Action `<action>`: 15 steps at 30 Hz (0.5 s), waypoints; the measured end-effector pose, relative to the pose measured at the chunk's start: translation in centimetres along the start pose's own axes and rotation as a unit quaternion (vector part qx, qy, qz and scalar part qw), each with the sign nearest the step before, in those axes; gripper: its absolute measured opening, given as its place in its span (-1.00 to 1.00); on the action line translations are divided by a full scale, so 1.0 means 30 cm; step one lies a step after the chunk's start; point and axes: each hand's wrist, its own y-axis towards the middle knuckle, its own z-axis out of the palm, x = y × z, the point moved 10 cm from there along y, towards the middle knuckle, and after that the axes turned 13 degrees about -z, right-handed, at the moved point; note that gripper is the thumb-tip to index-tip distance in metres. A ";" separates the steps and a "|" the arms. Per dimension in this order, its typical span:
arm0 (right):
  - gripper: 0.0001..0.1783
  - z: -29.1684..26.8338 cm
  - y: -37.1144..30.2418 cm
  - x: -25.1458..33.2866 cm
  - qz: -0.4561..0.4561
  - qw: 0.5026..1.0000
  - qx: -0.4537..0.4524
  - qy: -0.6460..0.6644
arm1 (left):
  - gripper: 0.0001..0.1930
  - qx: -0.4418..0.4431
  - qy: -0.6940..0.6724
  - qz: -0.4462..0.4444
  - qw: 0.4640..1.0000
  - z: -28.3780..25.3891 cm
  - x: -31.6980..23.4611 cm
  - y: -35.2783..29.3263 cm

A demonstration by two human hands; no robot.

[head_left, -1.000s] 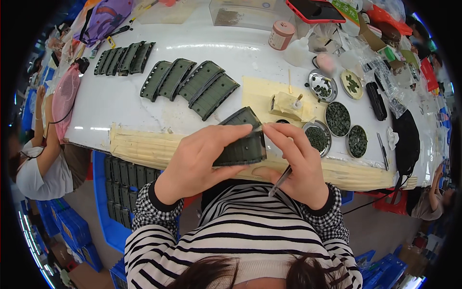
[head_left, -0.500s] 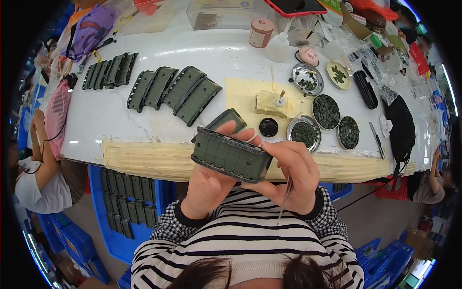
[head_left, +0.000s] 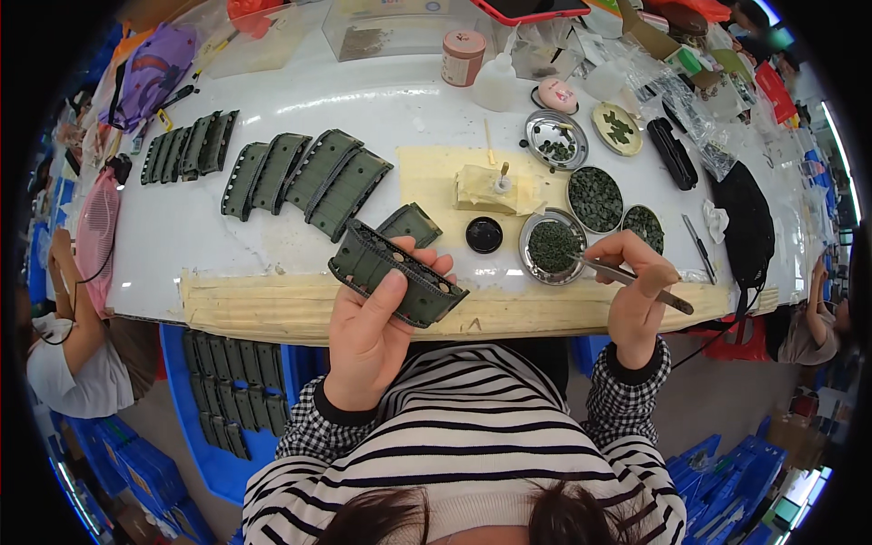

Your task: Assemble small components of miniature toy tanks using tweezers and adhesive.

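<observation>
- The left hand [head_left: 361,343] grips the curved green piece [head_left: 356,265], thumb across its near face and fingers behind it.
- The piece is held tilted above the near edge of the counter [head_left: 173,250], just in front of another piece [head_left: 416,225] lying there.
- The right hand [head_left: 636,298] pinches the tweezers [head_left: 672,301]; their tips reach into the steel dish [head_left: 527,258] of green bits [head_left: 550,245]. Whether a bit is caught between the tips, I cannot tell.
- The piece looks light and stiff, likely keeping its curve under modest pressure.
- Its toothed long edges and small holes seem the delicate parts; a hard squeeze there could chip them.
- The broad face looks smooth enough to slip a little, so the better hold is probably thumb on the middle and fingers behind, off the edges.
- The bits look tiny and light, easily flicked away; the tweezers should take them gently by their sides.
</observation>
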 end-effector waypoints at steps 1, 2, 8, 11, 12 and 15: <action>-0.34 -0.008 0.004 -0.006 -0.017 0.998 -0.032 0.057 | -0.64 -0.002 0.007 -0.007 1.000 0.004 0.004 0.000; -0.49 -0.011 0.014 -0.007 -0.019 0.999 -0.029 0.015 | -0.63 -0.003 0.015 -0.014 1.000 0.006 0.009 0.002; -0.81 0.018 0.040 -0.043 -0.049 0.997 -0.029 -0.048 | -0.60 -0.027 0.030 -0.030 0.999 0.004 0.021 0.009; -0.84 0.026 0.016 -0.118 0.026 0.999 -0.045 -0.014 | -0.48 -0.026 0.033 -0.042 0.998 0.005 0.027 0.010; -0.84 0.026 0.018 -0.116 0.016 0.999 -0.047 -0.022 | -0.45 -0.025 0.039 -0.034 0.998 0.010 0.023 0.012; -0.82 0.029 0.025 -0.109 -0.008 0.998 -0.050 -0.042 | -0.34 -0.022 0.064 -0.007 0.998 0.037 0.007 0.014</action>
